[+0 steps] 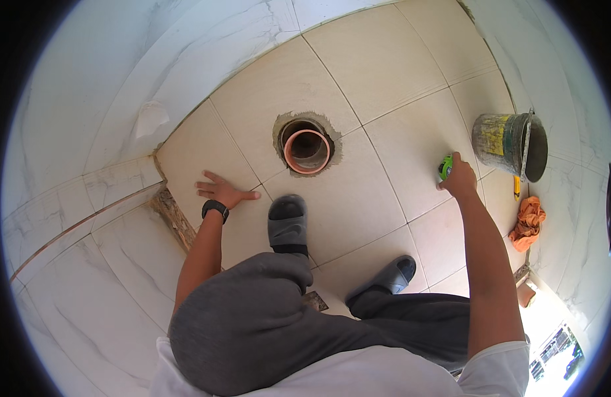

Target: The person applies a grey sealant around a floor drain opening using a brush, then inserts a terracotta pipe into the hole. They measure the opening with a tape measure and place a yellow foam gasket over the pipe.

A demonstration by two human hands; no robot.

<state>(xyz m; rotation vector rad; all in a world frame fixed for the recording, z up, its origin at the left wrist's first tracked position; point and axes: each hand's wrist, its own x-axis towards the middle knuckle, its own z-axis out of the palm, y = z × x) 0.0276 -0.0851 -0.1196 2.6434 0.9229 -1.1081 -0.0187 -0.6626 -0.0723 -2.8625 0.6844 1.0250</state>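
My left hand (224, 192), with a black watch (215, 210) at the wrist, lies spread on the beige floor tiles (219, 149) left of the pipe hole. In my right hand (460, 176) is a small, rounded green and black tape measure (446, 167), held low over the floor; the palm hides part of it. Between the two hands, an orange-brown pipe end (327, 165) stands in a round hole edged with rough grey mortar (335, 124).
A dirty bucket (492, 135) lies tipped on its side at the right wall. Near it are a yellow marker-like object (517, 188) and a crumpled orange cloth (528, 225). White marbled wall tiles (206, 46) enclose the floor. My sandalled feet (287, 221) stand close to the hole.
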